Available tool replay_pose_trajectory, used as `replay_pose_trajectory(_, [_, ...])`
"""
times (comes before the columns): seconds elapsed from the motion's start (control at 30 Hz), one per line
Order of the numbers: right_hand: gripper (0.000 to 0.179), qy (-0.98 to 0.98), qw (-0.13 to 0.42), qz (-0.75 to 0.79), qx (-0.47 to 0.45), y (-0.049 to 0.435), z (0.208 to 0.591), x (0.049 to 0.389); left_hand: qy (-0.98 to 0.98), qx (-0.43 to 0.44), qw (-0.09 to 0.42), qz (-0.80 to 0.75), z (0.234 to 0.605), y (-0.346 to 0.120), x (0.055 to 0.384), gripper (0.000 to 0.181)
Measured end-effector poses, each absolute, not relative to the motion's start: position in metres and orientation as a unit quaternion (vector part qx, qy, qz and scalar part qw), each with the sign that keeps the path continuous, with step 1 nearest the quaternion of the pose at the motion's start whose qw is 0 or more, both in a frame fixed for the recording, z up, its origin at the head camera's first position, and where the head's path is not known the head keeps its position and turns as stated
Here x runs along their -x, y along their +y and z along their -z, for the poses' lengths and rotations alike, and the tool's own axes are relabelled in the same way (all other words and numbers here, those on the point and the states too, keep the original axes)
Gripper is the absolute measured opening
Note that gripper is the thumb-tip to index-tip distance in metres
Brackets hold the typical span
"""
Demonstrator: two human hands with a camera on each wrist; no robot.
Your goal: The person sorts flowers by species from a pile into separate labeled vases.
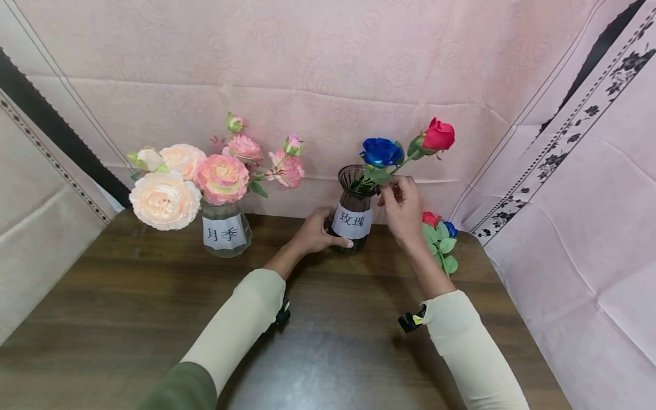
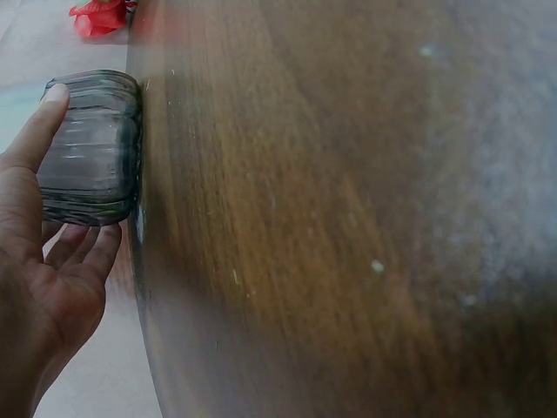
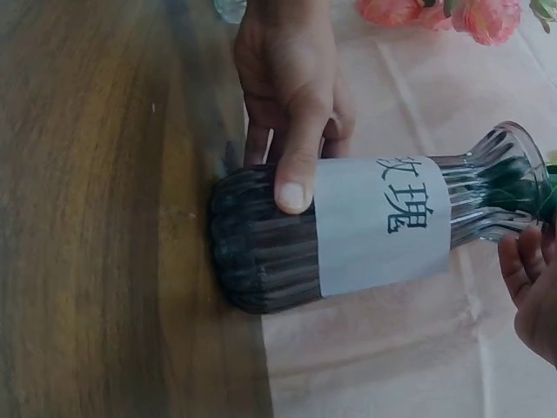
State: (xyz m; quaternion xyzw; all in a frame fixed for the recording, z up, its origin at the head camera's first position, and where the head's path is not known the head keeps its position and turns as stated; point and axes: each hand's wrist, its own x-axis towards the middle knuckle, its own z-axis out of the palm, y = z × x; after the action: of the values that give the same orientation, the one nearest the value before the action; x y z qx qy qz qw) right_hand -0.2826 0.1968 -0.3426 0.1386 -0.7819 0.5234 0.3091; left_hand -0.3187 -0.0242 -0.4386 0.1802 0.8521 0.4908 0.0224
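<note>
A dark ribbed glass vase (image 1: 355,200) with a white paper label (image 1: 352,223) stands near the table's back edge. My left hand (image 1: 314,234) grips its lower part, thumb across the front; the right wrist view shows that thumb on the glass (image 3: 261,248) below the label. A blue rose (image 1: 381,152) stands in the vase mouth. To its right a red rose (image 1: 438,135) leans outward. At the rim, my right hand (image 1: 403,209) pinches the red rose's stem, its fingertips partly hidden in the head view.
Left of the hands, another labelled glass vase (image 1: 246,234) holds several pink and cream flowers (image 1: 221,177). Red and blue roses with green leaves (image 1: 442,246) lie on the table (image 1: 328,341) behind my right forearm. A pale patterned cloth (image 1: 328,51) hangs behind.
</note>
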Motion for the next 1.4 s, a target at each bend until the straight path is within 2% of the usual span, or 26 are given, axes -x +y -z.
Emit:
replay_pose_trajectory(0.17, [0.015, -0.782, 0.348, -0.501, -0.124, 0.197, 0.344, 0.28, 0.849, -0.18, 0.022, -0.496, 0.439, -0.025, 0.319, 0.1])
replay_pose_trajectory(0.57, [0.018, -0.753, 0.379, -0.527, -0.102, 0.191, 0.352, 0.279, 0.845, -0.19, 0.014, -0.499, 0.441, -0.025, 0.321, 0.09])
replay_pose_trajectory(0.67, [0.022, -0.741, 0.371, -0.552, -0.092, 0.191, 0.356, 0.278, 0.846, -0.19, 0.014, -0.497, 0.441, -0.025, 0.321, 0.092])
replay_pose_trajectory(0.83, [0.024, -0.643, 0.337, -0.681, -0.1, 0.186, 0.365, 0.276, 0.847, -0.191, 0.011, -0.497, 0.442, -0.025, 0.321, 0.09])
replay_pose_trajectory(0.93, [0.019, -0.572, 0.339, -0.739, -0.109, 0.182, 0.368, 0.275, 0.849, -0.189, 0.013, -0.493, 0.442, -0.026, 0.32, 0.09])
replay_pose_trajectory(1.1, [0.015, -0.498, 0.377, -0.77, -0.129, 0.177, 0.369, 0.272, 0.851, -0.186, 0.015, -0.492, 0.442, -0.025, 0.319, 0.089])
replay_pose_trajectory(1.23, [0.011, -0.482, 0.405, -0.764, -0.139, 0.175, 0.363, 0.274, 0.849, -0.187, 0.014, -0.495, 0.442, -0.025, 0.318, 0.087])
replay_pose_trajectory(1.4, [0.007, -0.506, 0.403, -0.753, -0.119, 0.174, 0.355, 0.277, 0.848, -0.187, 0.014, -0.495, 0.443, -0.025, 0.32, 0.087])
